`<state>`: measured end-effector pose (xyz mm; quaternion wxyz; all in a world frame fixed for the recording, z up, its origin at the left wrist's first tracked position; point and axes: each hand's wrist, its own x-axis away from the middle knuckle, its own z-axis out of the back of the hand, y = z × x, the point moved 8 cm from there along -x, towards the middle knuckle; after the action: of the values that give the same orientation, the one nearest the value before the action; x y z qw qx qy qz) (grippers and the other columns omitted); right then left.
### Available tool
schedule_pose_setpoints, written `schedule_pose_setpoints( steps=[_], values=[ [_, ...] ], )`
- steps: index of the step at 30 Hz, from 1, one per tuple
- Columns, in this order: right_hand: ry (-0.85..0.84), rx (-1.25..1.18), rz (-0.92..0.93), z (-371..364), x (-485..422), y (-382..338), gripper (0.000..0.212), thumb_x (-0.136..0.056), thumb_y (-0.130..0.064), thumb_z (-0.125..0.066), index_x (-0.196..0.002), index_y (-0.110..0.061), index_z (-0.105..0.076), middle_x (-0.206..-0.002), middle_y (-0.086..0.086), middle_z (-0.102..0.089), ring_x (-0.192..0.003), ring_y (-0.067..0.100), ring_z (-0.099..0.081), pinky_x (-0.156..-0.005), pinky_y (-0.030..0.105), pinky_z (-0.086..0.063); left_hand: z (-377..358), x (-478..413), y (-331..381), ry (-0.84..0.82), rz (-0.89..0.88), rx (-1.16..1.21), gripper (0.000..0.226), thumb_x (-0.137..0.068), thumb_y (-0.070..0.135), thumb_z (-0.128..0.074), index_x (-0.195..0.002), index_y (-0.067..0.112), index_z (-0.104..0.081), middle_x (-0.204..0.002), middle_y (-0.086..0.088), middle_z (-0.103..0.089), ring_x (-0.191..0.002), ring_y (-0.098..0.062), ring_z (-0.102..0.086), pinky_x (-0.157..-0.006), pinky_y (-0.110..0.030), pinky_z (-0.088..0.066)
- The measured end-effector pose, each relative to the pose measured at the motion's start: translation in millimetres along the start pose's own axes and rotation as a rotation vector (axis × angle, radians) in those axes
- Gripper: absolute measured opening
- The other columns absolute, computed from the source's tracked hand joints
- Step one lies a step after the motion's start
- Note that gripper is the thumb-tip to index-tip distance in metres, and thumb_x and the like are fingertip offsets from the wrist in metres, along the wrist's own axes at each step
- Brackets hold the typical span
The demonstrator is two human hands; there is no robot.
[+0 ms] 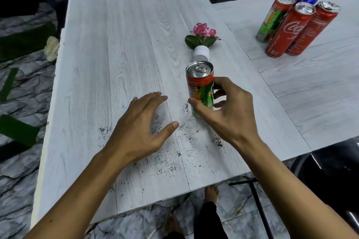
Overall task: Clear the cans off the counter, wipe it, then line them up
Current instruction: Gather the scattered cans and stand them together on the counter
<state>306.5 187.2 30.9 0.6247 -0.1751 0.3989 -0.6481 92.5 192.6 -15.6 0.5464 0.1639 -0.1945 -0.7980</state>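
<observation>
White wood-grain worktop [126, 44]: one can in hand, others set aside.
We list: green-and-orange can [201, 91] upright at centre, our right hand [231, 110] with thumb and fingers clamped round its lower half; left hand [139, 124] at 8 o'clock of it, fingers straight and apart, holding nothing; black grit [171, 161] scattered at 6 o'clock; four cans [297, 23] clustered at 2 o'clock; flower pot [202, 44] at 12 o'clock, just beyond the held can.
</observation>
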Motion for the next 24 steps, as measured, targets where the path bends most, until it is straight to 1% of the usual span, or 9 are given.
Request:
schedule_pose_setpoints(
  steps=[2, 5, 9, 11, 15, 19, 21, 22, 24],
  values=[
    [0.019, -0.013, -0.004, 8, -2, 2, 0.054, -0.079, -0.050, -0.082, -0.119, -0.017, -0.068, -0.104, -0.006, -0.072, -0.087, 0.010, -0.067, -0.071, 0.039, -0.059, 0, -6, 7, 0.004, -0.014, 0.001, 0.077, -0.089, 0.078, -0.046, -0.152, 0.036, -0.038, -0.162, 0.013, -0.035, -0.149, -0.006, -0.027, -0.125, -0.037, -0.018],
    [0.053, -0.028, -0.004, 22, -8, 5, 0.055, -0.078, -0.048, -0.083, -0.120, -0.017, -0.067, -0.105, -0.006, -0.072, -0.088, 0.010, -0.067, -0.070, 0.037, -0.059, 1, -17, 19, 0.022, -0.037, -0.005, 0.076, -0.088, 0.078, -0.047, -0.152, 0.036, -0.039, -0.162, 0.014, -0.035, -0.146, -0.002, -0.023, -0.120, -0.029, -0.013],
    [0.113, -0.037, 0.002, 45, -17, 14, 0.055, -0.078, -0.048, -0.083, -0.121, -0.017, -0.067, -0.104, -0.007, -0.071, -0.088, 0.010, -0.066, -0.070, 0.034, -0.059, -3, -36, 41, 0.016, -0.078, -0.007, 0.076, -0.088, 0.076, -0.048, -0.152, 0.036, -0.039, -0.162, 0.013, -0.035, -0.146, -0.001, -0.022, -0.118, -0.025, -0.009],
    [0.134, -0.032, 0.006, 56, -21, 20, 0.056, -0.078, -0.048, -0.083, -0.121, -0.017, -0.067, -0.104, -0.007, -0.071, -0.088, 0.009, -0.066, -0.069, 0.030, -0.059, -7, -45, 51, 0.010, -0.094, -0.006, 0.075, -0.089, 0.075, -0.049, -0.152, 0.036, -0.039, -0.162, 0.014, -0.035, -0.146, -0.001, -0.021, -0.118, -0.026, -0.009],
    [0.166, -0.038, 0.014, 76, -30, 32, 0.055, -0.078, -0.047, -0.083, -0.121, -0.017, -0.066, -0.102, -0.012, -0.068, -0.088, 0.007, -0.064, -0.068, 0.022, -0.057, -14, -63, 73, -0.006, -0.113, 0.009, 0.075, -0.089, 0.075, -0.049, -0.153, 0.037, -0.039, -0.163, 0.015, -0.034, -0.150, -0.005, -0.026, -0.120, -0.025, -0.008],
    [0.200, -0.051, 0.016, 98, -44, 46, 0.055, -0.079, -0.044, -0.084, -0.123, -0.015, -0.067, -0.104, -0.006, -0.071, -0.088, 0.008, -0.065, -0.070, 0.022, -0.057, -22, -85, 97, 0.001, -0.134, 0.016, 0.075, -0.088, 0.076, -0.049, -0.152, 0.039, -0.038, -0.163, 0.016, -0.034, -0.145, 0.001, -0.018, -0.115, -0.020, -0.004],
    [0.228, -0.067, 0.014, 112, -51, 54, 0.054, -0.078, -0.040, -0.085, -0.122, -0.014, -0.067, -0.102, -0.005, -0.071, -0.088, 0.009, -0.065, -0.070, 0.022, -0.057, -26, -98, 110, 0.000, -0.148, 0.017, 0.075, -0.087, 0.077, -0.049, -0.152, 0.041, -0.037, -0.163, 0.016, -0.034, -0.145, 0.000, -0.018, -0.117, -0.026, -0.010],
    [0.243, -0.071, 0.018, 118, -55, 58, 0.053, -0.079, -0.039, -0.086, -0.122, -0.014, -0.067, -0.101, -0.004, -0.071, -0.088, 0.009, -0.066, -0.070, 0.022, -0.057, -28, -104, 116, -0.005, -0.155, 0.017, 0.075, -0.087, 0.077, -0.049, -0.152, 0.041, -0.037, -0.163, 0.017, -0.034, -0.147, -0.002, -0.021, -0.118, -0.030, -0.016],
    [0.268, -0.066, 0.022, 132, -61, 69, 0.053, -0.079, -0.038, -0.085, -0.122, -0.013, -0.067, -0.102, -0.004, -0.071, -0.089, 0.008, -0.065, -0.070, 0.020, -0.057, -36, -118, 129, -0.018, -0.168, 0.025, 0.074, -0.088, 0.078, -0.049, -0.151, 0.041, -0.037, -0.162, 0.017, -0.035, -0.149, -0.007, -0.029, -0.116, -0.036, -0.029]
  ],
)
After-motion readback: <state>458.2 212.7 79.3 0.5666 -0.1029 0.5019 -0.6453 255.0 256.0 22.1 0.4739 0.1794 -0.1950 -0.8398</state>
